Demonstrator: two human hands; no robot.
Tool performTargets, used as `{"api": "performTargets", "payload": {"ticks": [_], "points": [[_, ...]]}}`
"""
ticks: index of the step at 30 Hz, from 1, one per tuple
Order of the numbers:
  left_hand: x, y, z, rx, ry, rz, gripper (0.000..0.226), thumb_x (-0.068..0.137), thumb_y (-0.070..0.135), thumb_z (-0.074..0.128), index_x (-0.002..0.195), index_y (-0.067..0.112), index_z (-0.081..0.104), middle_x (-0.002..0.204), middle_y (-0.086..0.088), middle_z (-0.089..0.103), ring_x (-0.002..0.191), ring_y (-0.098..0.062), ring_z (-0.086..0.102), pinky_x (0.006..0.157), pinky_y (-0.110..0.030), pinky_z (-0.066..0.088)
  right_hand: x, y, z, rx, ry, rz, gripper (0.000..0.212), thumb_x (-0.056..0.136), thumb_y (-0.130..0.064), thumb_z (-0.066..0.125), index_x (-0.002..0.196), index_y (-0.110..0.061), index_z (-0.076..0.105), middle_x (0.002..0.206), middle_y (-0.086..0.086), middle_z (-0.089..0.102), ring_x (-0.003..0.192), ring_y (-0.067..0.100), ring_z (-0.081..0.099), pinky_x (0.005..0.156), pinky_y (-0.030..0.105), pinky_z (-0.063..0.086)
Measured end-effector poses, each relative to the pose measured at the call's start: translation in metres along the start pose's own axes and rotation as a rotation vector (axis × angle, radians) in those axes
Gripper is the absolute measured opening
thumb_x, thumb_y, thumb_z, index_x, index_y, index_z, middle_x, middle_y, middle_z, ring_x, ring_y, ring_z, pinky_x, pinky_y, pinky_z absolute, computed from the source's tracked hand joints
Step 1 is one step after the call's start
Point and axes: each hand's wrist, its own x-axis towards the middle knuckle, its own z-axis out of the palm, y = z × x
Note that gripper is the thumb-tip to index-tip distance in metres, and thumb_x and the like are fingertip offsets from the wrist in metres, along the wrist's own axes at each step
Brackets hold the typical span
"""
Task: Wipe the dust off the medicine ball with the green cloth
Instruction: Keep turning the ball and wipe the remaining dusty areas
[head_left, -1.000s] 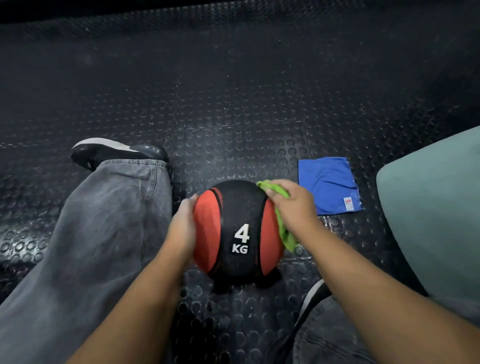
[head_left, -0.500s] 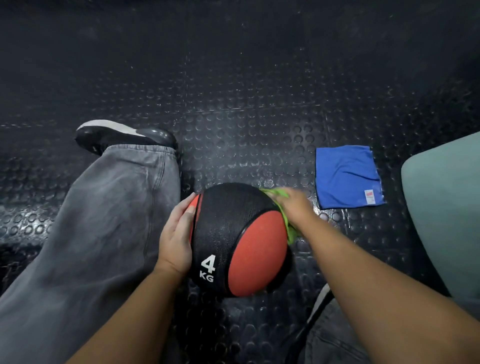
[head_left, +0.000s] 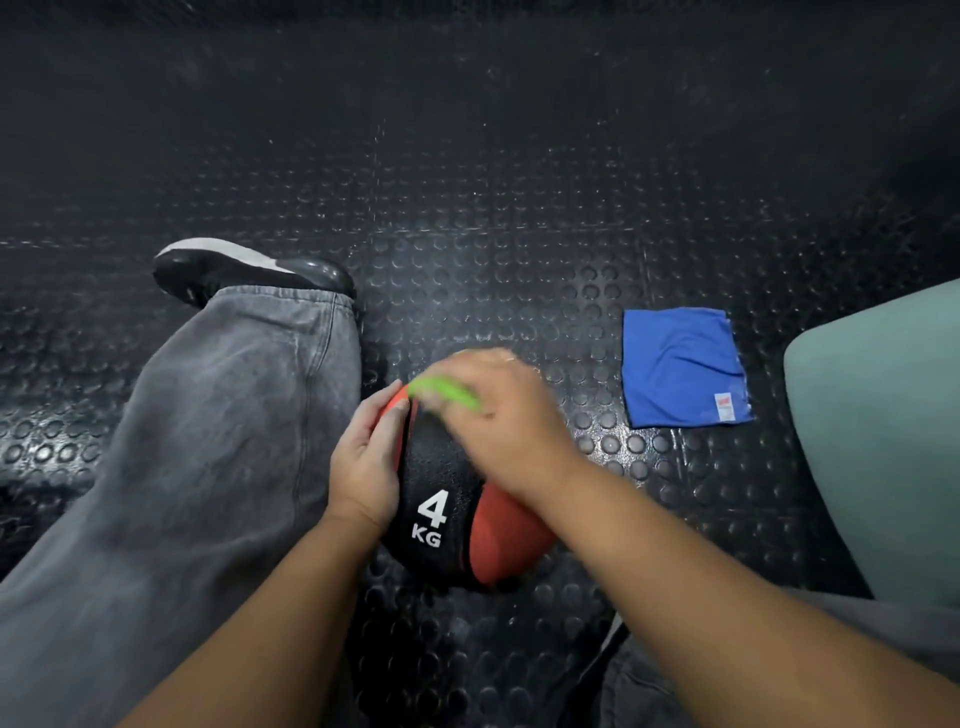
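A black and red medicine ball (head_left: 447, 519) marked "4 KG" sits on the studded floor between my legs. My left hand (head_left: 363, 467) rests flat against the ball's left side, fingers straight. My right hand (head_left: 498, 421) lies over the top of the ball and holds the green cloth (head_left: 444, 392) bunched under its fingers against the ball. The hand is blurred with motion, and most of the cloth is hidden beneath it.
A folded blue cloth (head_left: 683, 366) lies on the black studded rubber floor (head_left: 493, 208) to the right of the ball. My left leg in grey trousers (head_left: 208, 441) with a black shoe (head_left: 249, 270) stretches out on the left. A pale green cushion (head_left: 883, 441) stands at the right edge.
My right hand with the green cloth has swept from the ball's right side up over its top towards the left. The ball has turned slightly; the left hand stays on its left side.
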Motion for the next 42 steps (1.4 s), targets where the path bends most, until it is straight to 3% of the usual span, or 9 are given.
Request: {"api": "performTargets", "payload": {"ticks": [4,8,13,19,24,28,33,37,42], "points": [[-0.002,0.004,0.000,-0.037,-0.020,-0.041,0.031,0.101,0.018,0.057,0.129,0.012,0.067,0.116,0.011,0.070,0.105,0.009,0.063,0.096,-0.013,0.047,-0.008,0.007,0.006,-0.280,-0.068,-0.202,0.035,0.071,-0.012,0.061,0.100,-0.028,0.072,0.103,-0.005,0.067,0.102,0.024,0.058,0.089,0.036,0.041],[0.000,0.006,-0.001,-0.070,-0.002,-0.164,0.026,0.096,0.037,0.063,0.120,0.033,0.072,0.119,0.013,0.072,0.115,-0.004,0.064,0.107,-0.033,0.047,-0.016,0.065,-0.023,-0.024,0.181,0.452,0.023,0.091,-0.014,0.058,0.108,-0.023,0.071,0.099,-0.008,0.065,0.091,0.012,0.055,0.080,0.018,0.039],[0.008,0.013,0.003,-0.087,0.049,-0.242,0.042,0.079,0.054,0.063,0.115,0.035,0.074,0.115,0.012,0.074,0.112,-0.011,0.066,0.107,-0.043,0.049,-0.077,0.106,0.002,0.682,0.148,1.148,0.031,0.100,-0.035,0.044,0.120,-0.016,0.059,0.105,0.007,0.070,0.102,0.028,0.064,0.092,0.042,0.050],[0.008,0.012,0.015,-0.130,0.140,-0.290,0.049,0.074,0.068,0.061,0.112,0.038,0.069,0.114,0.010,0.071,0.110,-0.014,0.065,0.105,-0.044,0.048,-0.018,0.041,-0.029,0.453,0.293,0.586,0.015,0.094,-0.022,0.058,0.101,-0.022,0.071,0.091,-0.009,0.072,0.081,-0.002,0.065,0.071,0.013,0.046],[0.010,0.007,0.018,-0.122,-0.015,-0.234,0.073,0.068,0.052,0.062,0.134,0.021,0.059,0.129,-0.006,0.068,0.106,-0.018,0.067,0.104,-0.046,0.050,-0.025,-0.021,0.012,-0.361,-0.112,-0.151,0.041,0.074,-0.018,0.057,0.110,-0.034,0.068,0.115,-0.008,0.066,0.108,0.025,0.053,0.095,0.040,0.036],[0.018,0.028,0.021,-0.030,-0.061,-0.213,0.060,0.097,0.052,0.059,0.152,0.035,0.043,0.149,0.008,0.047,0.130,-0.012,0.049,0.110,-0.028,0.034,-0.029,0.023,-0.014,-0.505,0.076,-0.065,0.051,0.074,-0.014,0.047,0.120,-0.031,0.063,0.129,-0.002,0.058,0.115,0.031,0.054,0.096,0.049,0.039],[0.017,0.043,0.045,0.459,-0.177,0.142,0.038,0.102,0.063,0.034,0.140,0.066,0.037,0.164,0.028,0.013,0.156,-0.020,-0.003,0.111,-0.079,-0.001,-0.019,0.063,-0.046,-0.330,0.305,0.270,0.036,0.087,-0.015,0.052,0.119,-0.028,0.064,0.120,0.004,0.059,0.107,0.027,0.055,0.097,0.039,0.039],[0.021,0.053,0.085,0.432,-0.192,0.235,0.047,0.089,0.076,0.036,0.131,0.062,0.053,0.156,0.030,0.035,0.154,-0.017,0.017,0.118,-0.067,0.018,0.013,0.083,-0.072,-0.186,0.298,0.663,0.028,0.098,-0.035,0.044,0.119,-0.031,0.062,0.119,0.007,0.059,0.111,0.028,0.054,0.093,0.035,0.038],[0.042,0.067,0.111,0.470,-0.145,0.106,0.048,0.081,0.078,0.040,0.119,0.059,0.061,0.138,0.028,0.055,0.134,-0.018,0.048,0.109,-0.058,0.037,-0.032,0.039,-0.023,-0.506,0.492,0.493,0.038,0.080,-0.025,0.045,0.114,-0.028,0.062,0.121,0.004,0.056,0.108,0.032,0.051,0.099,0.041,0.027]]}}
